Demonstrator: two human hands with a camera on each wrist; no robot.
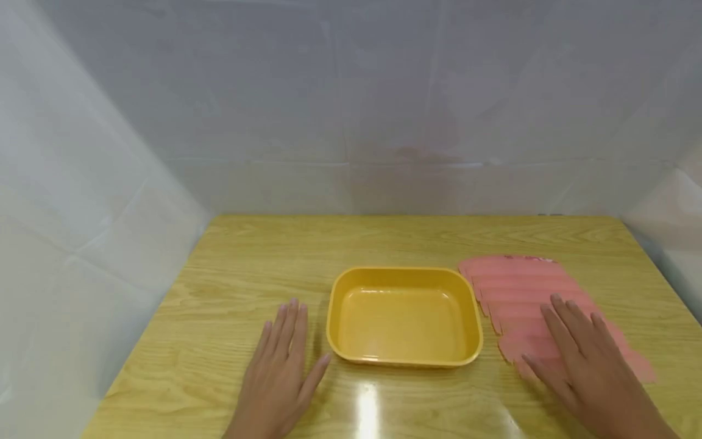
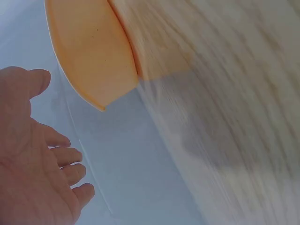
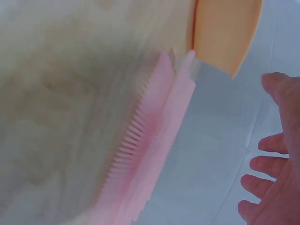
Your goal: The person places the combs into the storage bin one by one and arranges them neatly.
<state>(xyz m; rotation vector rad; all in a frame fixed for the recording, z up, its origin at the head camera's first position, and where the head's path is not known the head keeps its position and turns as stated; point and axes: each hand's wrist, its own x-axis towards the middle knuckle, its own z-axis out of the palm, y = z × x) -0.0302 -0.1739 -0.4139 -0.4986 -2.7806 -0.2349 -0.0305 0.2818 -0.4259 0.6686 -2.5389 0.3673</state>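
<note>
The left hand (image 1: pixel 276 378) holds nothing, its fingers extended side by side and the thumb spread away from them. Just to its right stands the yellow rectangular tray (image 1: pixel 403 326), with nothing inside. The right hand (image 1: pixel 592 366) is likewise unladen, thumb wide of the fingers; the wrist view shows its palm apart from the pink layered piece (image 1: pixel 526 299), which lies flat below it and reaches beyond the fingertips. Whether that is one pleated sheet or a stack of ridged packets, the views do not settle.

With both hands poised like this, handling the pink piece would probably go best by bringing the right hand straight down and sliding the fingers under the stepped edge on its thumb side, since the layers look thin and might fan apart. The left hand seems well placed to steady the tray by the wall nearest its thumb, lest a nudge shift it.
</note>
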